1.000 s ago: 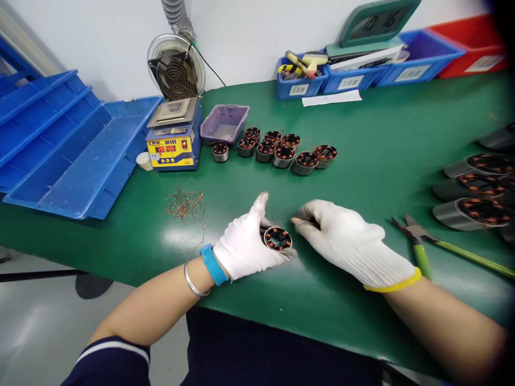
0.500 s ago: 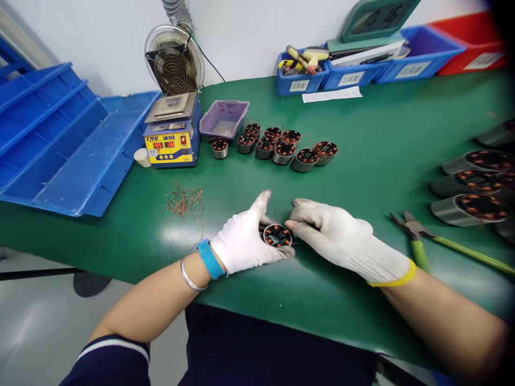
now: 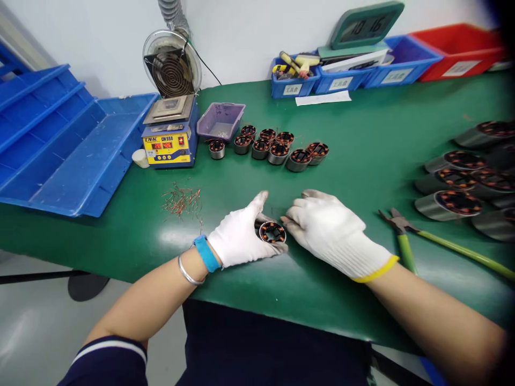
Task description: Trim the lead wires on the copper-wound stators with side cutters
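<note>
My left hand [image 3: 239, 236], in a white glove, is wrapped round a small metal stator [image 3: 272, 232] with copper windings, holding it just above the green table [image 3: 249, 182]. My right hand [image 3: 330, 228], also gloved, is right beside the stator on its right, fingertips pinched at its rim; what they pinch is too small to make out. Green-handled cutters [image 3: 402, 236] lie on the table right of my right hand.
A row of several similar stators [image 3: 277, 147] stands further back, with a purple tray [image 3: 221, 120], a soldering pot [image 3: 169, 134] and a fan [image 3: 171, 64]. Copper wire offcuts [image 3: 181, 199] lie left. Larger stators [image 3: 454, 182] sit at right; blue bins [image 3: 341, 75] along the wall.
My right hand has moved left, from a small gap to touching the stator's rim. My left hand keeps holding the stator. The view has shifted slightly.
</note>
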{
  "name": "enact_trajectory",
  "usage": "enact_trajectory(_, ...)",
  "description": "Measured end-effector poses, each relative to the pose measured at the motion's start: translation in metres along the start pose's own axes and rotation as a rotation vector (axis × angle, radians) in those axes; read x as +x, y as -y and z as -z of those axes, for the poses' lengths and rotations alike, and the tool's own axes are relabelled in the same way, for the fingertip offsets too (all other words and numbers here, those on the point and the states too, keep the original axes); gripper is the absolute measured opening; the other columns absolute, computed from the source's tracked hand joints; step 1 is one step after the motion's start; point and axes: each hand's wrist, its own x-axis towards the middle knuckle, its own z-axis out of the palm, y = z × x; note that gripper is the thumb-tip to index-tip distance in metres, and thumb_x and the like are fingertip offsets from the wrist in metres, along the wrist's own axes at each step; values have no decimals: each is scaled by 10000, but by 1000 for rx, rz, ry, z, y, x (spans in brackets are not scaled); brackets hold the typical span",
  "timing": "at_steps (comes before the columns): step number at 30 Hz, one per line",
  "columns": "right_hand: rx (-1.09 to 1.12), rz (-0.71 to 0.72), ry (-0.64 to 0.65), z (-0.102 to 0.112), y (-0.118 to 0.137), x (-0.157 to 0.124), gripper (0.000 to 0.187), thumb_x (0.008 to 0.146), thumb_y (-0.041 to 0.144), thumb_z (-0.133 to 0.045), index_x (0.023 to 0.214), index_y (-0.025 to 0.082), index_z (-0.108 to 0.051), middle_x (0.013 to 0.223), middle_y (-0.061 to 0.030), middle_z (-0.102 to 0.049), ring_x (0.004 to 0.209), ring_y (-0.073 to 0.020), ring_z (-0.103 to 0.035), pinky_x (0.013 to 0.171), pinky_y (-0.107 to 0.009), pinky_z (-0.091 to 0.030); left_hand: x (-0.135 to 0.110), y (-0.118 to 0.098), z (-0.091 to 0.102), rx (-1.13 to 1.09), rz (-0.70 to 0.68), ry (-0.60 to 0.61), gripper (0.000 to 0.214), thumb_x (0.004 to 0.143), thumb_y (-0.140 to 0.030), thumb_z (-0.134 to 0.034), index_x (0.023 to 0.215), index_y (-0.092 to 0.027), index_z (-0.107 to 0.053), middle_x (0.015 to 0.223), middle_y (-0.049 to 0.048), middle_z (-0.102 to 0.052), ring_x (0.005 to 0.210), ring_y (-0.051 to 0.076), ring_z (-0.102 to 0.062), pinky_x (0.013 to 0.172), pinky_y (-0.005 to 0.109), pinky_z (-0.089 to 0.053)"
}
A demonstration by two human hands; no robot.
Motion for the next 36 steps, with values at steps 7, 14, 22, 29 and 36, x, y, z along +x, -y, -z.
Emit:
enact_trajectory(7,389,-198,140,16,-5,-13,314,901,426,-453,901,219,-689,913,-56,-681,782,-214,-620,668,-322,-440,1,0,0,-29,42,14,1170,598,-461,-817,1549,-223,-179,1094,20,-719,1009,252,-678,872,363,-556)
enact_trajectory(14,667,-333,-30,13,28,1,188,826,315,-492,802,205,-643,888,-45,-668,806,-189,-610,665,-297,-435,2,-1,3,15,38,1,1154,601,-482,-810,1543,-198,-207,1052,32,-727,982,252,-686,920,401,-537)
enact_trajectory(22,328,-480,239,24,8,-26,253,861,358,-462,821,227,-674,824,-66,-692,690,-241,-629,495,-309,-329,2,0,5,0,3,14,1063,590,-429,-832,1498,-202,-328,1096,54,-717,1064,269,-661,934,393,-540)
enact_trajectory(29,431,-205,-181,19,23,-43,655,794,533,-588,1340,176,-524,1246,-137,-640,596,-156,-601,516,-297,-444,3,6,18,84,-85,103,970,631,-381,-816,1472,-203,-367,1169,76,-695,1101,275,-652,954,400,-528)
enact_trajectory(36,481,-296,166,-5,27,-28,297,888,369,-463,1048,294,-702,935,-14,-742,781,-201,-671,535,-261,-359,4,5,21,176,-136,118,873,684,-393,-783,1439,-173,-406,1171,69,-697,1135,269,-632,1006,411,-503)
